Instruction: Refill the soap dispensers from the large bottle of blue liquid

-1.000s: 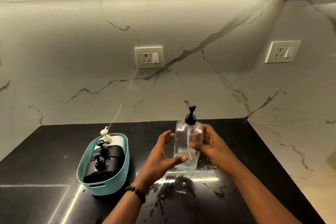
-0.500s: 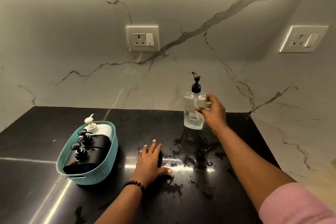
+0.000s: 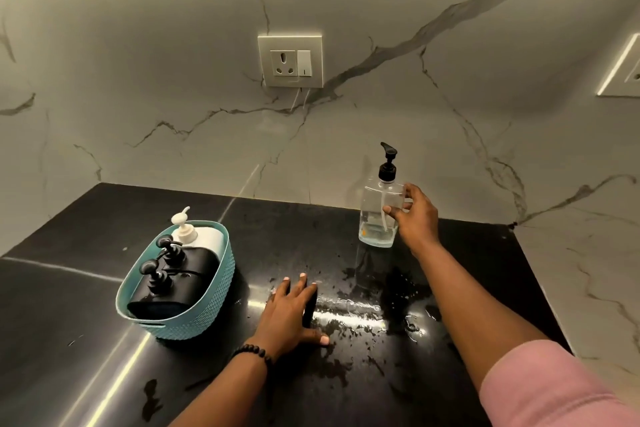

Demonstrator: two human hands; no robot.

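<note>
Black countertop [image 3: 86, 305] fills the lower view, and the patch in front of me is wet, puddles and streaks between my two arms. I judge that the main risk: a slick base under anything set down there, and wet fingers on smooth plastic.

Teal basket [image 3: 194, 319] sits left of centre holding two black pump dispensers [image 3: 173, 274] and a white pump dispenser [image 3: 194, 236] at the back. They're packed close, touching, so pulling one out could tip its neighbours.

Clear pump bottle [image 3: 377, 215] stands upright near the back wall, right of centre, well apart from the basket. Only a thin layer of pale blue liquid shows at the bottom. I see no large bottle of blue liquid in view, so the refill source isn't located yet.

Right hand [image 3: 414, 218] is at the clear bottle's right side, fingers and thumb curled round its upper body in a light pinch, not a full wrap. Bottle is nearly empty and light; a grip that high could topple it.

Left hand [image 3: 289, 312] lies flat on the counter, fingers straight, holding nothing, just right of the basket and at the edge of the wet patch.
</note>
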